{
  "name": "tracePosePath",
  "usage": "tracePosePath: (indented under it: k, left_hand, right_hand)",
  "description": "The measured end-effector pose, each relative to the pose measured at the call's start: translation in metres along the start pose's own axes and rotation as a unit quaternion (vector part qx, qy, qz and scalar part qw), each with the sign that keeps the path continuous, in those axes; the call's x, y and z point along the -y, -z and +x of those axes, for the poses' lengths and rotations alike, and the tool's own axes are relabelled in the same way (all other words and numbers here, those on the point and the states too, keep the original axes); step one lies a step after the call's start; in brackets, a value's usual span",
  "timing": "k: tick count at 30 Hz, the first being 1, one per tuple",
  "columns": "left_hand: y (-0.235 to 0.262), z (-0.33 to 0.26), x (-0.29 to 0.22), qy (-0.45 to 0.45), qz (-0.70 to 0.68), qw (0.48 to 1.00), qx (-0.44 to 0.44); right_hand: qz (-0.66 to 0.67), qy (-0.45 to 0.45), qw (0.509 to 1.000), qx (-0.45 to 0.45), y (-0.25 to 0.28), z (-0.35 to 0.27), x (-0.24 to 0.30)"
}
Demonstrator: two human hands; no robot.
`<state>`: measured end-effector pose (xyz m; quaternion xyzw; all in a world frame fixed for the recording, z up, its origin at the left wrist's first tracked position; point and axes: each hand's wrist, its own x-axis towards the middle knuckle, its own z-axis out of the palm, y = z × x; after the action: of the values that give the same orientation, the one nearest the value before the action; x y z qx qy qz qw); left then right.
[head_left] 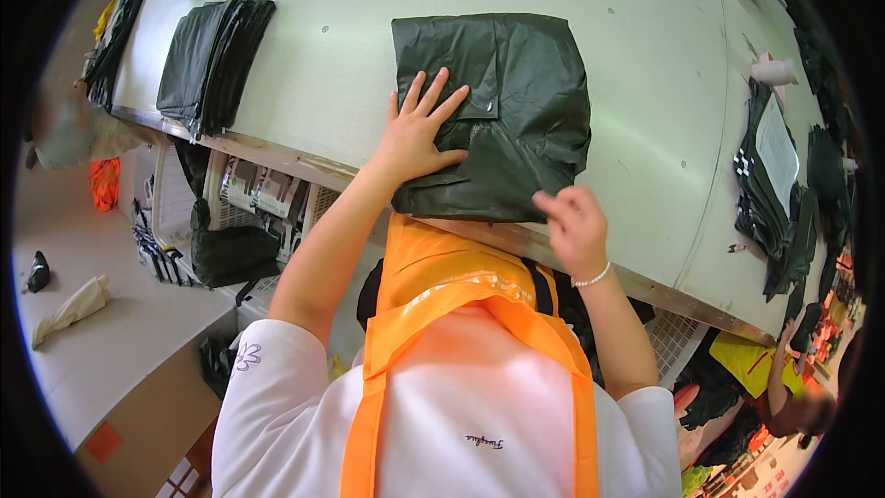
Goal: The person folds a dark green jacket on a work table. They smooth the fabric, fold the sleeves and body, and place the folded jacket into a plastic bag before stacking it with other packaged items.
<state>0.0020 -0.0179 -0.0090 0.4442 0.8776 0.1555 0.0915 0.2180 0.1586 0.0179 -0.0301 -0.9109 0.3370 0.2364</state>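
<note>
A folded dark green jacket (530, 74) of thin, slightly shiny cloth lies on the table before me. A flap with a snap and a bit of zipper show on its upper side. My left hand (419, 129) rests flat on its left part, fingers spread. At the jacket's near right corner is my right hand (576, 226), its fingers curled and closed at the edge, a fingertip over the cloth. The fingers partly hide what they pinch there.
A stack of folded dark garments (217, 60) lies on the table (341, 74) to the left. At the right are more dark garments with a white sheet (776, 148) and a thread cone (774, 72). Crates (171, 194) stand below the table. A person (811, 410) is at far right.
</note>
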Motion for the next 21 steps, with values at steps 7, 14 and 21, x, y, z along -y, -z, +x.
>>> tracePosePath:
  k: [7,14,21]
  left_hand:
    - [-0.006,0.002,0.023,-0.031,-0.096,0.994,-0.035]
    - [-0.036,0.033,0.061,0.107,-0.227,0.941,-0.226]
    - [-0.060,0.000,0.025,0.235,-0.305,0.892,-0.236]
  right_hand:
    - [-0.001,-0.089,0.977,0.195,0.008,0.025,-0.008]
    - [-0.187,-0.233,0.952,0.070,-0.051,0.098,-0.012]
    - [-0.115,-0.181,0.977,-0.020,-0.078,0.043,-0.020]
